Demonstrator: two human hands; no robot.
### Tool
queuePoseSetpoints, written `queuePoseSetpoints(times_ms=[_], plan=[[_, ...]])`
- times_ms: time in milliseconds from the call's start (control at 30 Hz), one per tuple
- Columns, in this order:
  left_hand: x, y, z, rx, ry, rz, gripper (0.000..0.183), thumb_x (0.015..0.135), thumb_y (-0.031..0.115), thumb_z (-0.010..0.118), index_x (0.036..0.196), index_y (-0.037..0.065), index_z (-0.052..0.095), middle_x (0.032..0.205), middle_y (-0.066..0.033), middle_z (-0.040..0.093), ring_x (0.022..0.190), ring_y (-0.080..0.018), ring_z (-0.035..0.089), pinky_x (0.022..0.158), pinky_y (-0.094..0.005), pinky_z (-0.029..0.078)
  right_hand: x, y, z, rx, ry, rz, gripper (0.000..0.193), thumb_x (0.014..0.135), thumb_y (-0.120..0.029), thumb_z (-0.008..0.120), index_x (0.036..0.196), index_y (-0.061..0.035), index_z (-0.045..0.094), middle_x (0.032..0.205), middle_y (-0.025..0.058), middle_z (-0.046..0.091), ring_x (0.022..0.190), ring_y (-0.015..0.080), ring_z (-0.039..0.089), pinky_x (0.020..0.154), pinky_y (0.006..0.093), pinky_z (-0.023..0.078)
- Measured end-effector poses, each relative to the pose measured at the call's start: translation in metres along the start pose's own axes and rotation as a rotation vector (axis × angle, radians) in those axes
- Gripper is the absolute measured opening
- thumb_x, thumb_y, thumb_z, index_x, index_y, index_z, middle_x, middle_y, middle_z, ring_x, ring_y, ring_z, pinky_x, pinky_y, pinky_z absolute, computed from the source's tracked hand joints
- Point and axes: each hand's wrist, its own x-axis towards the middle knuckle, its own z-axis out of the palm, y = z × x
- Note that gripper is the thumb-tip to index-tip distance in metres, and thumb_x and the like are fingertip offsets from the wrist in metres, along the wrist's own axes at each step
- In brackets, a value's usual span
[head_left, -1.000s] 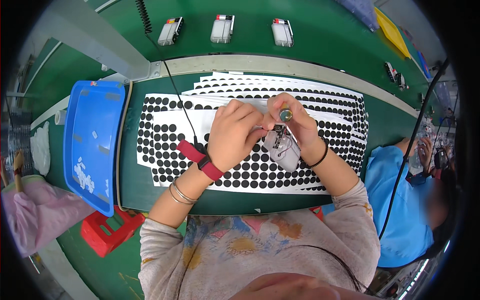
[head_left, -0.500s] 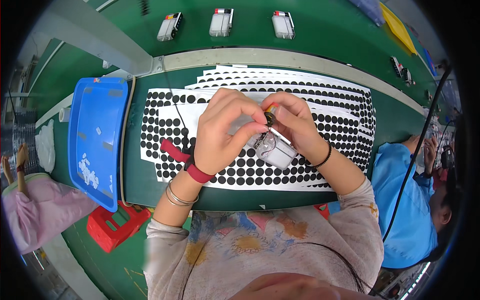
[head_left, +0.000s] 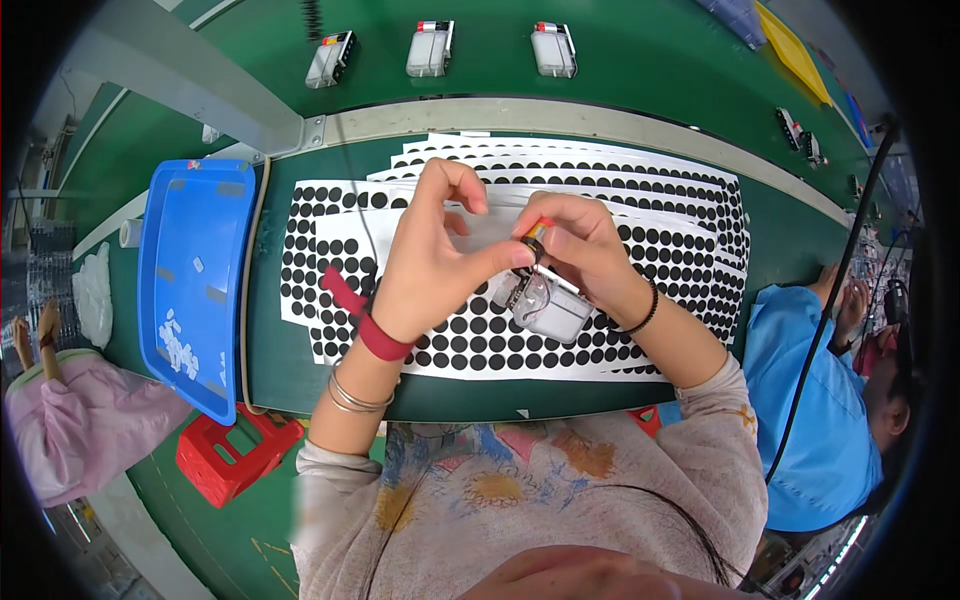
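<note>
A small clear-and-white plastic device [head_left: 552, 312] with thin wires, a black part and a red-orange end hangs tilted over the dotted sheets. My right hand [head_left: 590, 245] grips it near the coloured end, thumb and fingers closed round it. On its other side, my left hand [head_left: 430, 255] has its thumb tip against or just beside the black part. The left index finger is raised and curled, well apart from that thumb. White sheets of black round stickers [head_left: 480, 345] lie stacked under both hands. The fingers partly hide the device's upper end.
At the left stands a blue tray [head_left: 245, 300] with small white pieces [head_left: 177, 348]. Beyond a metal rail [head_left: 560, 115], similar devices [head_left: 430, 50] sit on a green surface. A red stool [head_left: 215, 465] stands lower left. A person in blue [head_left: 805, 400] is at the right, another in pink [head_left: 90, 425] at the left.
My left index finger has lifted off the black part, opening the earlier pinch. My right hand keeps its grip on the device. The devices beyond the rail have shifted slightly left.
</note>
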Motion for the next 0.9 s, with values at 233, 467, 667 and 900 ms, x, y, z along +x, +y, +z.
queuePoseSetpoints(times_ms=[233,467,667,900], plan=[[-0.004,-0.013,-0.005,-0.237,-0.170,-0.253,0.045,0.063,0.019,0.079,0.089,0.004,0.046,0.079,-0.0046,0.056,0.067,-0.0084,0.054,0.059,-0.0202,0.045,0.004,0.007,0.013,0.076,0.239,-0.147,0.021,0.087,-0.011,0.052,0.104,0.0013,0.054,0.092,0.0098,0.060,0.082,0.0116,0.057,0.073,0.0241,0.047],[-0.010,-0.014,0.003,-0.031,-0.139,-0.187,0.037,0.068,0.017,0.076,0.090,0.001,0.052,0.078,-0.0052,0.057,0.069,-0.0092,0.057,0.060,-0.0222,0.049,0.003,0.009,0.014,-0.140,0.324,-0.352,0.021,0.087,-0.010,0.051,0.105,0.0023,0.052,0.100,0.0122,0.057,0.092,0.0145,0.054,0.081,0.0276,0.044],[-0.008,-0.020,0.004,-0.391,-0.113,-0.202,0.018,0.073,0.004,0.068,0.082,0.001,0.053,0.077,-0.0012,0.056,0.072,-0.0056,0.055,0.062,-0.0196,0.047,0.002,0.010,0.013,-0.307,0.160,-0.493,0.025,0.085,-0.008,0.052,0.108,0.0011,0.049,0.108,0.0111,0.050,0.101,0.0164,0.049,0.089,0.0300,0.038],[-0.014,-0.013,0.000,-0.418,-0.115,-0.077,0.015,0.073,-0.007,0.063,0.080,0.001,0.052,0.081,-0.0022,0.056,0.074,-0.0065,0.055,0.064,-0.0206,0.047,0.006,-0.004,0.025,-0.325,-0.149,-0.327,0.065,0.077,-0.008,0.062,0.132,-0.0036,0.030,0.135,0.0140,0.033,0.118,0.0244,0.040,0.096,0.0342,0.034]])
